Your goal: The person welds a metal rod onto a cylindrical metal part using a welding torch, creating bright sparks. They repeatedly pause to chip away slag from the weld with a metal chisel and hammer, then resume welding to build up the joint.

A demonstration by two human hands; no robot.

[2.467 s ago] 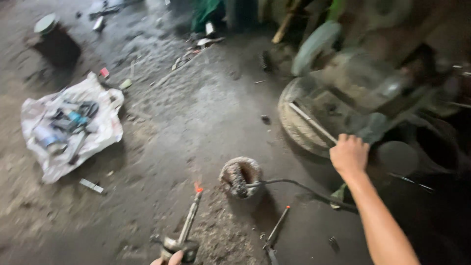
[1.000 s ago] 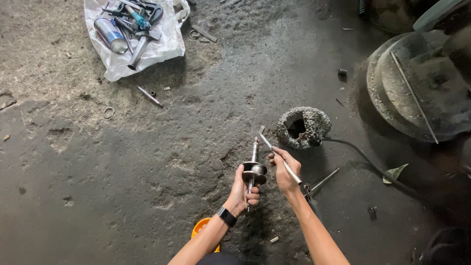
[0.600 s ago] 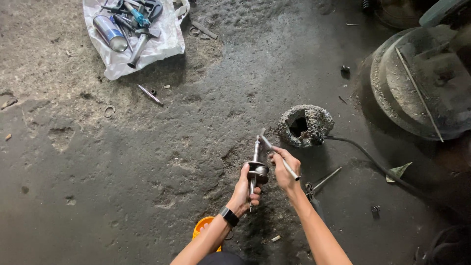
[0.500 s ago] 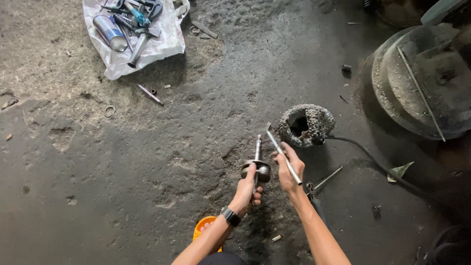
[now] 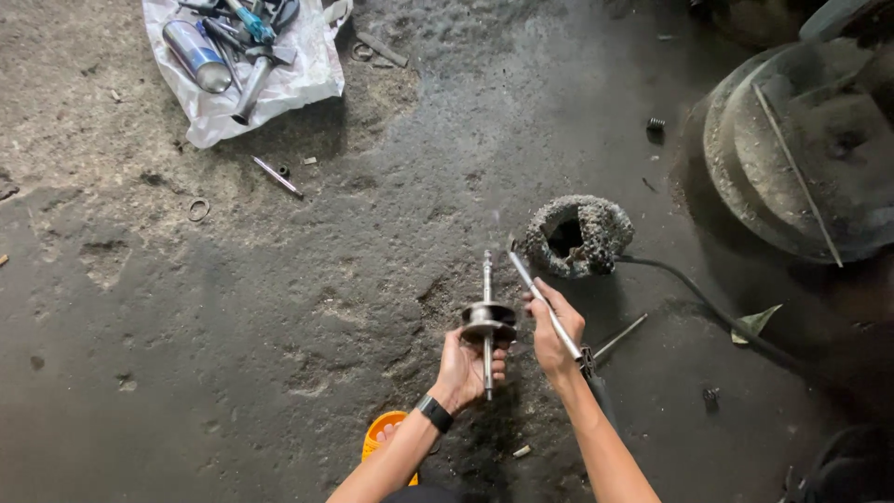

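Flanged shaft and thin rod being held together over the oily floor

The left hand [image 5: 463, 365] is gripping a flanged metal shaft [image 5: 487, 321] upright, fingers closed below its disc; the right hand [image 5: 556, 328] is pinching a thin metal rod [image 5: 543, 303], whose tip is now sitting slightly farther from the shaft than half a second ago.

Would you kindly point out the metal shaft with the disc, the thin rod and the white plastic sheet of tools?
metal shaft with disc [image 5: 487, 321], head view, on the disc held by the left hand [image 5: 463, 371].
thin rod [image 5: 533, 282], head view, on the bare part above the right hand [image 5: 557, 328].
white plastic sheet [image 5: 300, 76], head view, on its bare right part.
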